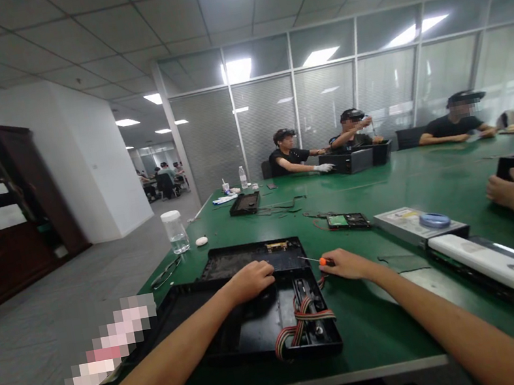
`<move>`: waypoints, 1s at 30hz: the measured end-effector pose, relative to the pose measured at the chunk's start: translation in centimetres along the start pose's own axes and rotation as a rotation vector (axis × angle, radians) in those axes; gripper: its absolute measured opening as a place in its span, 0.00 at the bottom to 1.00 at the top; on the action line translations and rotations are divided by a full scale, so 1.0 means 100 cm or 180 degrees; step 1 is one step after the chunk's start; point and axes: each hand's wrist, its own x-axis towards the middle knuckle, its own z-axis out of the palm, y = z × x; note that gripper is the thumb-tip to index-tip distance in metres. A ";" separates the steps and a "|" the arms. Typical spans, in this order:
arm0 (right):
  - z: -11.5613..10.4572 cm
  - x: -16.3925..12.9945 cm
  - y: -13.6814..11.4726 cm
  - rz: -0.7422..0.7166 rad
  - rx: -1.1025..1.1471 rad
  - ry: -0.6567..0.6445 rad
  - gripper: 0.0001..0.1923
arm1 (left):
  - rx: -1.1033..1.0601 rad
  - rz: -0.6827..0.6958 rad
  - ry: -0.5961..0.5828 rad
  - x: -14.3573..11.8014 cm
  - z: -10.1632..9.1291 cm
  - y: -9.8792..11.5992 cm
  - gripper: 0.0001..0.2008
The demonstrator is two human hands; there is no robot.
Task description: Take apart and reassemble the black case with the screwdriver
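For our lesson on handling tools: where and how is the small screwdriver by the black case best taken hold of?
Take the screwdriver by its orange handle, coming from the right. The right hand already pinches it there, and the thin shaft points left toward the black case, where the left hand rests, so probably only the handle gives a firm grip.

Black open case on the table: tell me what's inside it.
Inside the black case, a striped ribbon cable loops at its right end. The left hand rests on its floor, covering what lies beneath. The right hand holds an orange-handled screwdriver beside it.
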 end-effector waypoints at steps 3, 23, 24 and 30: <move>0.000 0.001 0.002 -0.0033 0.0037 0.0038 0.16 | -0.0059 -0.0131 0.0067 0.003 -0.010 0.000 0.09; -0.001 0.001 0.002 0.0008 -0.0001 0.0230 0.18 | -0.1957 -0.0471 0.0196 0.055 0.010 0.020 0.08; -0.002 0.002 0.002 0.0024 0.0005 0.0241 0.18 | -0.1980 -0.0457 0.0216 0.054 0.010 0.020 0.09; -0.011 0.000 0.003 0.0153 0.0224 0.0509 0.17 | -0.1988 -0.0312 0.0172 0.053 0.010 0.020 0.08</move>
